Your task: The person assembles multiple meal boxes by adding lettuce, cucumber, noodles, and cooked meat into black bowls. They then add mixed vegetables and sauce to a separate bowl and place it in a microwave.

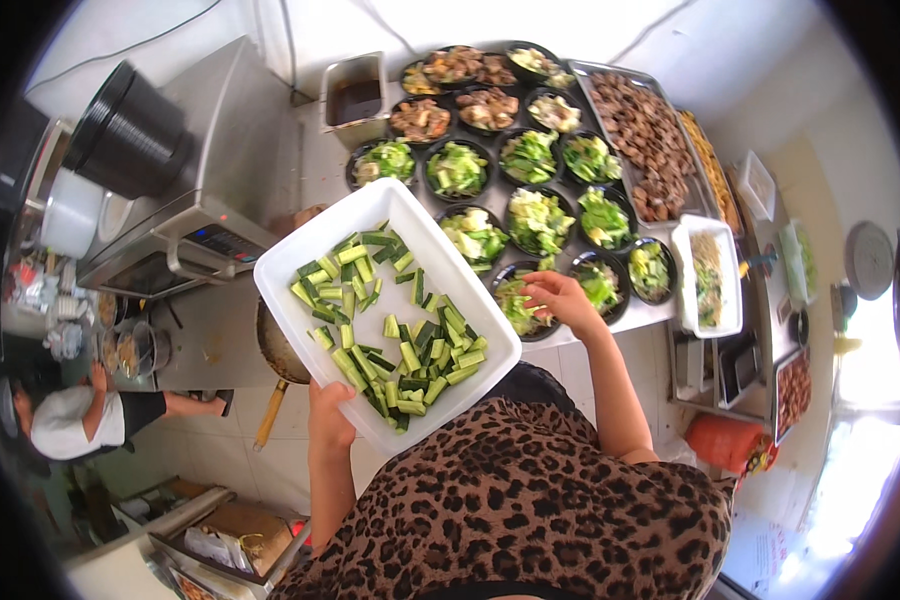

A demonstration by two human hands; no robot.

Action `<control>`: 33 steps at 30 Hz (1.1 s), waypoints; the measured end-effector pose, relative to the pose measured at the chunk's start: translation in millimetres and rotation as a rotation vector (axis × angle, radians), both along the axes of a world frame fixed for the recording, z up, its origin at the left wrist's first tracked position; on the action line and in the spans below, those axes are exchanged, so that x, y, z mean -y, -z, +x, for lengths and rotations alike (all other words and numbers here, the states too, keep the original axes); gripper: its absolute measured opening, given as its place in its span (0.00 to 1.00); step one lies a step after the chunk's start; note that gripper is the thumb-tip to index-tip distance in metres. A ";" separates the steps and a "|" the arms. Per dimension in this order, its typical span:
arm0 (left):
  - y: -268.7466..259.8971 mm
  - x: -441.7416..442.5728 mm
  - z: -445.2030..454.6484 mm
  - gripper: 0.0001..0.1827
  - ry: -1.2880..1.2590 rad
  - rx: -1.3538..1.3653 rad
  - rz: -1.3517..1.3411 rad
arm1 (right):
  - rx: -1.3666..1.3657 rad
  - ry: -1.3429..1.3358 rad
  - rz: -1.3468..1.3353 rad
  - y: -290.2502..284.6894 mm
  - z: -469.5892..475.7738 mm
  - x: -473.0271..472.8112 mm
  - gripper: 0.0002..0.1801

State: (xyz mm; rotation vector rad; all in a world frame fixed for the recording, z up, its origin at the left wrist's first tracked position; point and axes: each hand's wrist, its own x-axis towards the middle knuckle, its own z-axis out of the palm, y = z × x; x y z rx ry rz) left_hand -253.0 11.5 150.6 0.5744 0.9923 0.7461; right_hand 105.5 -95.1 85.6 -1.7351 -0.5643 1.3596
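Note:
My left hand (330,412) grips the near left edge of a white plastic tub (386,202), which is tilted in front of me. Cut cucumber sticks (420,352) lie in it in loose heaps, with bare plastic between them. My right hand (562,300) is over a black bowl of lettuce (521,311) at the table's near edge, fingers apart and slightly curled. I see nothing between them; whether the fingertips touch the lettuce is unclear. Beside it stands another bowl of greens (598,285). More lettuce bowls (538,221) fill the middle of the table.
Farther back are bowls of cooked meat (487,109), a metal container of dark sauce (355,101) and a tray of meat chunks (637,142). A noodle tub (709,277) sits right. Left are a microwave (217,225), a pan (274,360) with its handle jutting out, and another person (75,424).

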 end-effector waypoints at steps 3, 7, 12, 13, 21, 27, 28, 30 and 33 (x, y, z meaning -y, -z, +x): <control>2.0 8.9 42.2 0.35 0.153 -0.011 -0.024 | -0.089 0.024 0.009 -5.3 18.3 41.9 0.18; -9.6 47.3 95.3 0.32 0.273 0.001 -0.005 | 0.344 0.219 0.149 -33.2 33.3 98.3 0.17; 13.5 117.4 177.0 0.37 0.468 -0.007 -0.024 | 0.819 0.226 0.301 -36.1 63.9 149.8 0.27; 22.6 130.5 188.3 0.36 0.505 0.038 -0.076 | 0.938 0.265 0.282 -22.1 76.1 164.1 0.30; 62.4 212.9 286.3 0.32 0.798 0.213 -0.107 | -0.288 0.475 0.087 9.9 154.1 336.7 0.29; 38.6 186.5 375.7 0.44 1.353 0.097 0.120 | -0.261 0.875 0.236 23.4 164.7 401.2 0.34; 51.5 163.9 390.0 0.41 1.342 -0.001 0.240 | -0.261 0.951 0.212 30.4 167.1 413.8 0.35; 69.0 111.2 425.2 0.38 1.237 -0.177 0.374 | -0.179 1.060 0.170 23.4 160.5 425.3 0.46; 93.5 10.5 489.1 0.32 0.977 -0.369 0.504 | -0.199 1.234 0.232 13.9 155.5 451.0 0.36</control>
